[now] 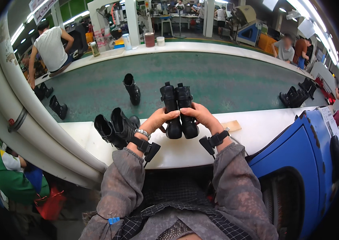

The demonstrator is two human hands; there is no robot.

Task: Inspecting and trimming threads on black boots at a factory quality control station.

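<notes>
Two black ankle boots are held side by side above the white ledge (165,157), heels toward me and shafts pointing away. My left hand (158,118) is closed round the left boot (172,122), its thumb lying along the boot. The right boot (187,120) is gripped by my right hand (201,116), its thumb pressed on the boot. The fingers underneath are mostly hidden. Near my left wrist stand a black buckled boot (104,130) and another black boot (120,124), with part of a further one behind them.
Beyond the ledge runs a green conveyor belt (217,84), carrying a black boot (132,90) and more boots at both ends. A blue machine (293,160) stands at my right, thick white pipes (45,120) at my left. A tan block (233,125) lies on the ledge. Other people work around.
</notes>
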